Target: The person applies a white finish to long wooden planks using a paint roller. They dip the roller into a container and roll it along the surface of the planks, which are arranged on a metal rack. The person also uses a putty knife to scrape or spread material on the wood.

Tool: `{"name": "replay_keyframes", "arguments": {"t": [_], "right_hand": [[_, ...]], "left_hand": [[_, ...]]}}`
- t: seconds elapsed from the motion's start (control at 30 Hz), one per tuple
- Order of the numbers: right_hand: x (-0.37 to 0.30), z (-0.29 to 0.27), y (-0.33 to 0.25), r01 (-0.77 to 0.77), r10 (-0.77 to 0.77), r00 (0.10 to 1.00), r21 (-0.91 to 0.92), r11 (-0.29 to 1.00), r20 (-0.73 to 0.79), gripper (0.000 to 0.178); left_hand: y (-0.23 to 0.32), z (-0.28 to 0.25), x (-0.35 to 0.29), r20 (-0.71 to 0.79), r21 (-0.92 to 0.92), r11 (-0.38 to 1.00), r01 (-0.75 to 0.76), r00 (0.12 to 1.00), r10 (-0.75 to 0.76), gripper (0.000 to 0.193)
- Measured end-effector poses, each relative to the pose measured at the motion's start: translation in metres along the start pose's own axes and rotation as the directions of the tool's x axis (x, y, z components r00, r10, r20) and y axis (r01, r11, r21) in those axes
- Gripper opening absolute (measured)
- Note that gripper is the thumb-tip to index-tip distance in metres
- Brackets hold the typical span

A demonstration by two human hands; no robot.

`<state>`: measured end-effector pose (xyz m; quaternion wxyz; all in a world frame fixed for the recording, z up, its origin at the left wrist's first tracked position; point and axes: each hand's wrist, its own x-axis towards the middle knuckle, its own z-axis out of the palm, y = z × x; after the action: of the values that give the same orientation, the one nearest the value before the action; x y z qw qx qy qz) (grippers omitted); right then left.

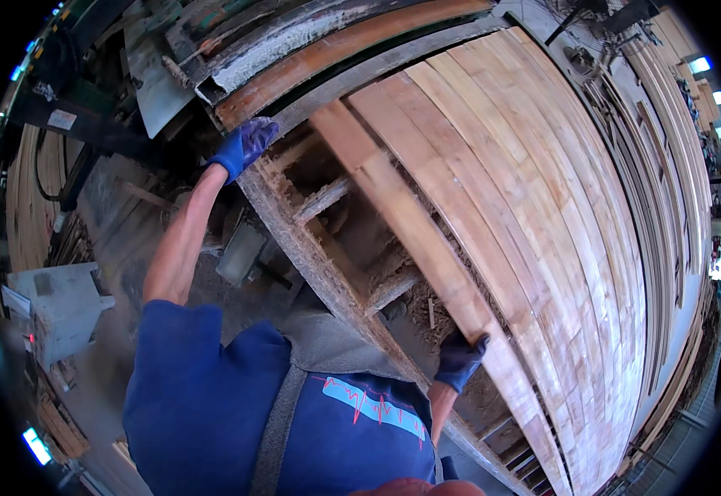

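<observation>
Broadly: wood panel (534, 190) to the right, you along its near side

Largest first. Panel is pale and reddish boards laid in long rows, edges bowed by the lens. Beneath its near side, an open timber frame (315, 240), dusty, its hollows uncovered between you and the boards. Past the far-left end, a long orange-brown beam (327, 64).

Next down, the long strip (427, 244): it lies across the frame as the row nearest you, a narrow dark gap between most of it and the panel. At its upper end sits a short reddish board (342, 136). Off to your left, a grey metal box (67, 302).

Your hands are gloved and well apart. Right hand (461, 361) is clamped on the long strip's near edge, thumb over the top, other fingers mostly hidden. Left hand (250, 144), arm reached out, is at the frame's upper corner; cannot tell whether it grips anything.

Smallest: a crossbar (325, 200) inside the frame, then sawdust (428, 310) near your right hand.
</observation>
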<state>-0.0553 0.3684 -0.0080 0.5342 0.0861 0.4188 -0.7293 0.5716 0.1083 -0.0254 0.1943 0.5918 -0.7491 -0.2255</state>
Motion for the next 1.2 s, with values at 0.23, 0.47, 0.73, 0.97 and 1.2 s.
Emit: {"name": "replay_keyframes", "arguments": {"t": [0.23,0.47,0.73,0.97,1.2], "right_hand": [[0.037,0.001,-0.015,-0.022,0.03,0.991,0.062,0.998,-0.13,0.049],[0.011,-0.027,-0.027,-0.326,0.293,0.945,-0.332,0.885,-0.146,0.065],[-0.027,-0.057,-0.009,-0.343,0.251,0.921,-0.314,0.885,-0.298,0.032],[-0.034,-0.044,-0.006,-0.294,0.19,0.927,-0.312,0.903,-0.325,0.027],[-0.024,-0.06,-0.01,-0.317,0.265,0.944,-0.313,0.896,-0.197,0.038]], "left_hand": [[-0.001,0.013,-0.012,-0.026,-0.308,0.948,0.084,0.995,-0.097,0.035],[0.134,-0.014,0.02,-0.224,-0.111,0.993,0.041,0.972,-0.065,0.047],[0.138,-0.022,0.009,-0.301,-0.106,0.994,-0.019,0.953,-0.014,0.045],[0.19,0.006,-0.026,-0.028,-0.066,0.984,-0.166,0.986,0.164,0.019],[0.297,0.09,-0.093,0.125,-0.199,0.897,-0.394,0.898,0.422,0.022]]}}
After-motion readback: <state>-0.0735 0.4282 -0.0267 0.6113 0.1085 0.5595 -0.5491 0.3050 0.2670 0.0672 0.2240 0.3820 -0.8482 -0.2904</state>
